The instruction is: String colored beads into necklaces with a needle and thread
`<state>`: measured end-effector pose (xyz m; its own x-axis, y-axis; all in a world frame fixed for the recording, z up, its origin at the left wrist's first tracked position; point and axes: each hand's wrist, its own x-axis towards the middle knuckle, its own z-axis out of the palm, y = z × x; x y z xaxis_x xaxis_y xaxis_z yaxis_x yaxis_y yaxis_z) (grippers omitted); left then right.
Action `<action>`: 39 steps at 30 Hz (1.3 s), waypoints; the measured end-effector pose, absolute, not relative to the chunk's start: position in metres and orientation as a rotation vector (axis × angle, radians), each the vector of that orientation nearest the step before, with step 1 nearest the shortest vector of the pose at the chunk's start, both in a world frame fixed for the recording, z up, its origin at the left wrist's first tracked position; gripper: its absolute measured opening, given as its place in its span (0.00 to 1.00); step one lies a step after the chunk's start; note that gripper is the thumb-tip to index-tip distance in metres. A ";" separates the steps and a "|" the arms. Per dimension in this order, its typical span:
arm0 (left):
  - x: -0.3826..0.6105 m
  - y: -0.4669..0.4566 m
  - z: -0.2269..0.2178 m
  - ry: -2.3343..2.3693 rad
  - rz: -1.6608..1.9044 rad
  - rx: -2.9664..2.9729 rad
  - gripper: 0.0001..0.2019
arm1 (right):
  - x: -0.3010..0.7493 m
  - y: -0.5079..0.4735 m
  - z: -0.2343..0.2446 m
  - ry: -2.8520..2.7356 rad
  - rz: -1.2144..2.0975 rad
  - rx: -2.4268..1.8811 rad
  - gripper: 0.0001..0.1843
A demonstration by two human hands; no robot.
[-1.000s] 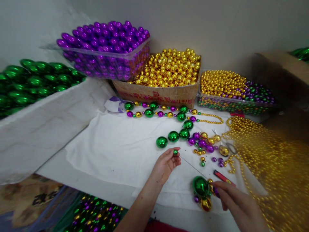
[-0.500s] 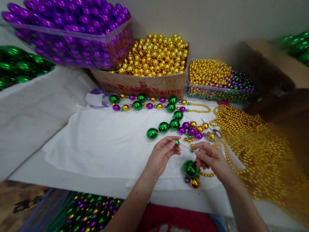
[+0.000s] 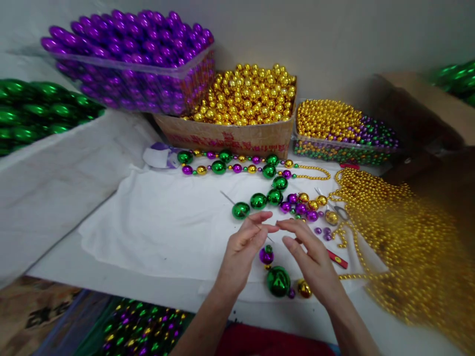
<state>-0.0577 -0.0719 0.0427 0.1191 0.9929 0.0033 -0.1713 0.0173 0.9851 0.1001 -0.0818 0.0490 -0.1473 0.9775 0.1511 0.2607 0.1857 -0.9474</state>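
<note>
My left hand (image 3: 241, 249) pinches a thin wire-like needle (image 3: 227, 197), which runs up-left over the cloth, its other tip showing below the fingers. Close by on the right, my right hand (image 3: 313, 257) has thumb and forefinger apart, the forefinger near my left fingertips; no object shows between them. Below the hands lies part of a strand: a small green bead (image 3: 268, 249) against a purple bead (image 3: 266, 256), then a large green bead (image 3: 278, 281) and a gold bead (image 3: 304, 288). Beyond my left hand a large green bead (image 3: 241, 210) rests near others like it.
Purple, green and gold loose beads (image 3: 301, 208) lie past my hands, beside scissors (image 3: 340, 212). A finished-looking strand (image 3: 218, 167) stretches along the back. Behind stand a purple-bead tub (image 3: 122, 64), a gold-bead carton (image 3: 230, 136) and a mixed-bead tub (image 3: 345, 143). Gold chains (image 3: 404, 247) heap at right.
The small green bead has left my left fingers. My right hand has opened from its pinch, and the strand's purple and large green beads now show between my forearms. The view has shifted slightly.
</note>
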 end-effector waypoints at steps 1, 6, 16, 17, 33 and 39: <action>-0.054 -0.072 0.041 0.981 1.196 1.096 0.10 | 0.099 -0.082 0.048 -1.587 1.090 -1.211 0.08; -0.045 -0.072 0.038 0.871 1.287 0.698 0.10 | 0.089 -0.093 0.035 -1.454 1.405 -1.307 0.11; -0.061 -0.078 0.061 0.816 1.311 0.407 0.10 | 0.084 -0.108 0.034 -2.004 1.089 -1.316 0.08; -0.064 -0.080 0.068 0.821 1.329 0.440 0.10 | 0.081 -0.109 0.039 -2.006 1.129 -1.266 0.08; -0.118 -0.069 0.062 1.109 1.531 0.692 0.10 | 0.108 -0.109 0.005 -2.181 1.043 -1.506 0.14; -0.036 -0.096 0.027 1.046 1.222 0.707 0.11 | 0.081 -0.114 0.012 -1.389 1.432 -1.225 0.17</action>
<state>-0.0364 -0.0959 0.0270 0.0066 0.9673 -0.2534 -0.3992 0.2349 0.8863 0.0807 -0.1142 0.0115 -0.2317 0.9657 -0.1173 0.0880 -0.0993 -0.9912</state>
